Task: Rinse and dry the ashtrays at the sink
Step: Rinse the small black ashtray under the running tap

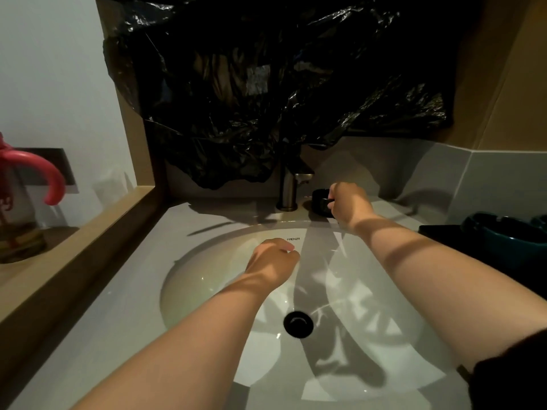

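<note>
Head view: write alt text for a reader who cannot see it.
The right hand grips a black ashtray on the counter beside the faucet. The left hand hovers, loosely curled, over the white sink.

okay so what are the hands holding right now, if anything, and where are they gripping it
The right hand grips a small black ashtray by its right rim, on the counter beside the faucet. The left hand holds nothing, loosely curled over the basin.

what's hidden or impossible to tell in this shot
- Head view: small black ashtray beside the metal faucet, partly hidden by the right hand.
- Dark teal glazed ashtray, cut off by the right edge.
- Wall above the sink, hidden behind black plastic sheeting.
- Left hand: palm faces away, contents unseen.
</note>
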{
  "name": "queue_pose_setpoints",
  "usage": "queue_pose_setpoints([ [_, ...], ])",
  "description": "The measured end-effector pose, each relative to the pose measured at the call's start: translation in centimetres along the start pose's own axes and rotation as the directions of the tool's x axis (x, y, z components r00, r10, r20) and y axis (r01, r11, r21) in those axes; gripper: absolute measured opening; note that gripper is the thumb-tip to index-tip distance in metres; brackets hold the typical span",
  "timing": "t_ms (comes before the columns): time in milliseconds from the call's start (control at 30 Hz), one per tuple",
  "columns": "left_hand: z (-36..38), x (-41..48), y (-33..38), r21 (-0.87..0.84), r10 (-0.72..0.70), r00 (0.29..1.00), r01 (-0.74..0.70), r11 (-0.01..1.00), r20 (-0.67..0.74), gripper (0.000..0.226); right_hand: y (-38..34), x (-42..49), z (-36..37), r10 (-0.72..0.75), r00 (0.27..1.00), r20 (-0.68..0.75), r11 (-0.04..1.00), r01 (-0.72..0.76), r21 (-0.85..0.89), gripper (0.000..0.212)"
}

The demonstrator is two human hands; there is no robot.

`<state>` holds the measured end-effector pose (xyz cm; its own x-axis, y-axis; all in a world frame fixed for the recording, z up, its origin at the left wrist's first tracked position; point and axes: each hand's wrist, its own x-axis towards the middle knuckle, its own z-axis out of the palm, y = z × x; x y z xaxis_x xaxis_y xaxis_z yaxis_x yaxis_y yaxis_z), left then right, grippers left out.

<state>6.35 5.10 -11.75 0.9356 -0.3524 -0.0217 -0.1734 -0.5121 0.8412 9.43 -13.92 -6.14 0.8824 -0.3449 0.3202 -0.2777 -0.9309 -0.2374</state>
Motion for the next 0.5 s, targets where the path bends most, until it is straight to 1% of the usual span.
queue_pose_setpoints([
  [67, -0.2, 0.1, 0.2, -0.059, -0.043, 0.999, 0.042, 0.997, -0.017, 0.02, -0.1, -1.2, -0.7, 0.017, 1.0, -0.016, 0.998, -0.017, 0.056, 0.015],
  [100, -0.3, 0.1, 0.3, -0.122, -0.075, 0.997, 0.072, 0.99, -0.019, 0.016, -0.1, -2.0, -1.1, 0.028, 0.999, -0.02, 0.995, -0.026, 0.101, 0.015],
  [133, -0.5, 0.0, 0.4, -0.208, -0.11, 0.994, 0.106, 0.972, -0.008, 0.017, -0.2, -2.9, -1.5, 0.039, 0.999, -0.016, 0.988, -0.036, 0.151, 0.016],
  [167, -0.7, -0.2, 0.5, -0.307, -0.141, 0.99, 0.141, 0.941, 0.02, 0.023, -0.3, -4.0, -1.7, 0.03, 1.0, -0.007, 0.981, -0.028, 0.192, 0.018],
  [233, -1.0, -0.6, 0.4, -0.453, -0.155, 0.984, 0.178, 0.873, 0.087, 0.039, -0.6, -6.3, -2.1, -0.072, 0.997, 0.006, 0.973, 0.069, 0.218, 0.018],
  [300, -1.4, -0.7, 0.4, -0.519, -0.156, 0.977, 0.208, 0.829, 0.143, 0.049, -1.1, -8.5, -2.1, -0.179, 0.982, 0.058, 0.961, 0.162, 0.224, 0.016],
  [367, -1.6, -0.7, 0.4, -0.546, -0.166, 0.97, 0.237, 0.804, 0.176, 0.05, -1.5, -9.7, -1.8, -0.235, 0.967, 0.095, 0.955, 0.212, 0.209, 0.018],
  [500, -1.5, -0.6, 0.2, -0.592, -0.154, 0.973, 0.226, 0.774, 0.169, 0.037, -1.4, -10.5, -1.5, -0.316, 0.946, 0.073, 0.938, 0.3, 0.176, 0.02],
])
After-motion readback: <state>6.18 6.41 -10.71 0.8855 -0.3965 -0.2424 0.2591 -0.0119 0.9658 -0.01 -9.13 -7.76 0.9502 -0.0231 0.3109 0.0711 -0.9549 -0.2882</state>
